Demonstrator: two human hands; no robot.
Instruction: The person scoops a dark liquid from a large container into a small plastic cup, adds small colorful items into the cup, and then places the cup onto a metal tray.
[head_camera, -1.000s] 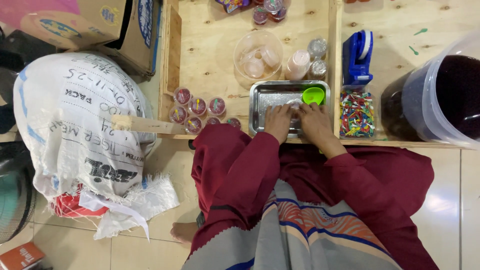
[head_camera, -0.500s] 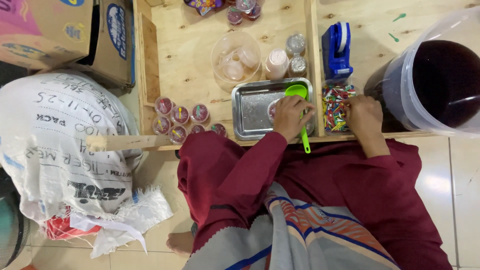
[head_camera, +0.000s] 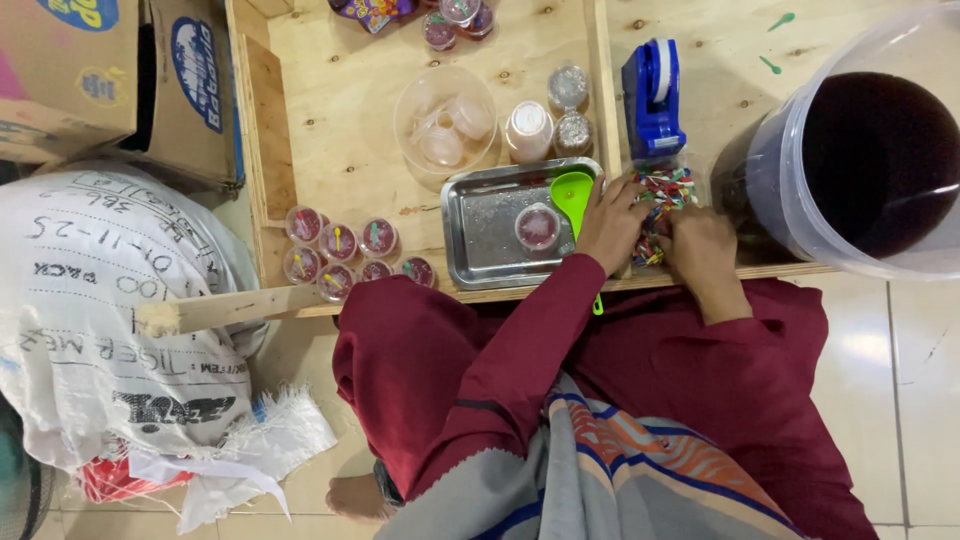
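My left hand lies over the handle of a green scoop, its fingers touching a clear box of small colourful picks. My right hand is beside it, fingertips bunched down into the same picks. The scoop's bowl rests on the right edge of a steel tray. A small clear cup of dark red jelly stands in that tray, just left of my left hand. Whether my left hand grips the scoop is hidden.
Several filled cups stand left of the steel tray on the wooden tray. Behind are a clear bowl of empty cups, stacked cups and a blue tape dispenser. A big bucket of dark liquid is right; a white sack left.
Both hands left the steel tray and moved right to the box of picks. The green scoop now lies at the tray's right edge, and a filled cup shows in the tray.
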